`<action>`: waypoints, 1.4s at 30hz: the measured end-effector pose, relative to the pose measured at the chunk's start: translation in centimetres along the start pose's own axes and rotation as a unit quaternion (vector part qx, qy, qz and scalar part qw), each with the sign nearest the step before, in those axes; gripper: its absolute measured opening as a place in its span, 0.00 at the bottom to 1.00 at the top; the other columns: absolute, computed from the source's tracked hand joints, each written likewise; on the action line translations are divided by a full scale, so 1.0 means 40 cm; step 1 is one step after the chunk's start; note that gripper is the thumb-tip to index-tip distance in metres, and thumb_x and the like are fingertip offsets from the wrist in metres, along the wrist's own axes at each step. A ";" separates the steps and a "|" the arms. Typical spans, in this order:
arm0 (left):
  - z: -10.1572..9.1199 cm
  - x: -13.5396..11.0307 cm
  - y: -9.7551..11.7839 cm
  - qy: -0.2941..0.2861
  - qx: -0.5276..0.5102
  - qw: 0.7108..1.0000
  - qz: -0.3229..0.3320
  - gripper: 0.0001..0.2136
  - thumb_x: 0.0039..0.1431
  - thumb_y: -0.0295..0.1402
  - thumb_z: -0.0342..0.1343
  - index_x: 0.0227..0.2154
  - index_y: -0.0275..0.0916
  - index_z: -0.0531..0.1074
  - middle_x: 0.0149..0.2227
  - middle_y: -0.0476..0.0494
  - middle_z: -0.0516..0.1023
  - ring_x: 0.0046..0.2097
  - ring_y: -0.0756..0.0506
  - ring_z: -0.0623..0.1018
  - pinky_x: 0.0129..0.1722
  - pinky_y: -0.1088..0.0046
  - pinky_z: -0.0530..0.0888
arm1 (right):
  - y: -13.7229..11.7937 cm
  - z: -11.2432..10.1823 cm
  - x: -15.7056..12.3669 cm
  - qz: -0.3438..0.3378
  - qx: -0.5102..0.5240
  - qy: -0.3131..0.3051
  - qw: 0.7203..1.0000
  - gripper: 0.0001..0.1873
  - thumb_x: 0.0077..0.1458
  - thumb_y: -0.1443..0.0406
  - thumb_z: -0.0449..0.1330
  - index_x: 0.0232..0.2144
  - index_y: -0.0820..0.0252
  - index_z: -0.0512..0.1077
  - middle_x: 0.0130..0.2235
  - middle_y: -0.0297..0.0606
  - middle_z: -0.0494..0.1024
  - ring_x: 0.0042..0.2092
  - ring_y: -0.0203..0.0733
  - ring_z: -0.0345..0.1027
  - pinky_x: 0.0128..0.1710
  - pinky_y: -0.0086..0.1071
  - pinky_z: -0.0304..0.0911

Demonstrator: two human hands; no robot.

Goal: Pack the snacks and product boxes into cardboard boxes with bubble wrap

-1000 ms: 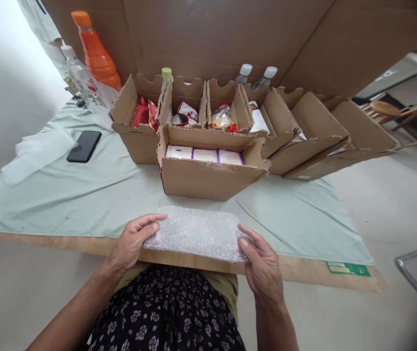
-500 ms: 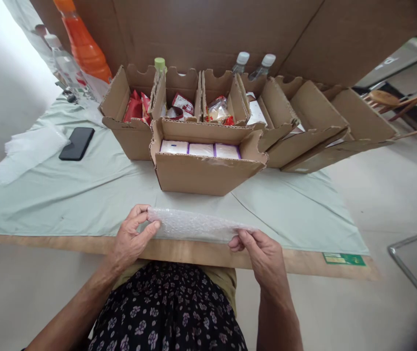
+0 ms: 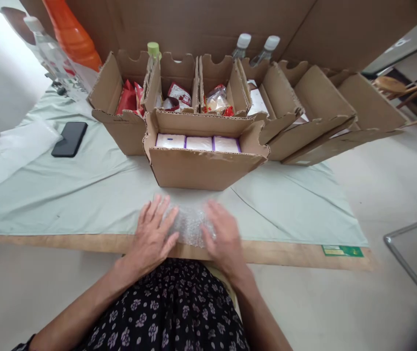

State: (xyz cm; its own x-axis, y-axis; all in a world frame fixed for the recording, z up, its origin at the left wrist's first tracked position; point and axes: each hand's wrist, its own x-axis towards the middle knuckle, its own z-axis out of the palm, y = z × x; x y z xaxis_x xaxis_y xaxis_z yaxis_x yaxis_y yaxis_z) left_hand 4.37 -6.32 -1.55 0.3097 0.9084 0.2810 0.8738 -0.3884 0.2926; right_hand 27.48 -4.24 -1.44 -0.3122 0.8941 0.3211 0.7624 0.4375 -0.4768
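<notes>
A clear sheet of bubble wrap [image 3: 190, 226] lies flat near the front edge of the table. My left hand [image 3: 153, 231] rests on its left part, palm down with the fingers spread. Over the right part is my right hand [image 3: 225, 234], blurred by motion, its fingers stretched out. Just beyond the sheet stands a cardboard box [image 3: 201, 168] with a row of white packs edged in purple [image 3: 199, 143] inside.
Behind stands a row of open cardboard bins [image 3: 118, 134], some with red packets [image 3: 129, 99]. A black phone [image 3: 69, 139] and crumpled white plastic wrap [image 3: 20, 151] lie on the left. An orange bottle [image 3: 74, 41] stands at the back left.
The bubble wrap, held up by its ends between both hands before, now lies on the table. Both hands have let go of the ends and moved inward onto it, fingers stretched.
</notes>
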 end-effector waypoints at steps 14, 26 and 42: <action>0.017 -0.001 -0.062 0.064 0.038 0.984 -0.160 0.19 0.65 0.37 0.55 0.56 0.36 0.74 0.54 0.30 0.77 0.56 0.31 0.74 0.56 0.48 0.71 | 0.189 -0.056 -0.107 0.152 -0.128 0.070 0.978 0.24 0.68 0.52 0.53 0.57 0.60 0.73 0.61 0.52 0.76 0.62 0.58 0.68 0.58 0.52 0.62; -0.022 0.006 -0.034 0.040 -0.185 0.946 -0.264 0.22 0.63 0.40 0.56 0.58 0.37 0.71 0.30 0.49 0.76 0.30 0.46 0.74 0.32 0.69 0.73 | 0.083 -0.014 -0.060 0.291 0.202 0.059 0.933 0.25 0.62 0.50 0.60 0.55 0.58 0.71 0.41 0.43 0.83 0.39 0.46 0.78 0.43 0.42 0.73; -0.172 0.038 -0.004 0.206 -0.060 0.973 0.089 0.21 0.61 0.19 0.56 0.55 0.40 0.75 0.42 0.40 0.82 0.46 0.41 0.81 0.46 0.64 0.80 | 0.000 -0.193 -0.007 -0.079 0.085 0.083 0.990 0.23 0.63 0.73 0.60 0.57 0.50 0.76 0.47 0.39 0.84 0.46 0.47 0.80 0.48 0.43 0.76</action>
State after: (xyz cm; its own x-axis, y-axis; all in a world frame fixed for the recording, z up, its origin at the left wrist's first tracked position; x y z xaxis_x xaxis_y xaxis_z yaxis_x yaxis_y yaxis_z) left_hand 2.10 -5.94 5.13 0.2539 0.6962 0.6715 0.7626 -0.5711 0.3038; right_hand 31.95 -5.21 4.79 -0.3112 0.7912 0.5264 0.6013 0.5929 -0.5357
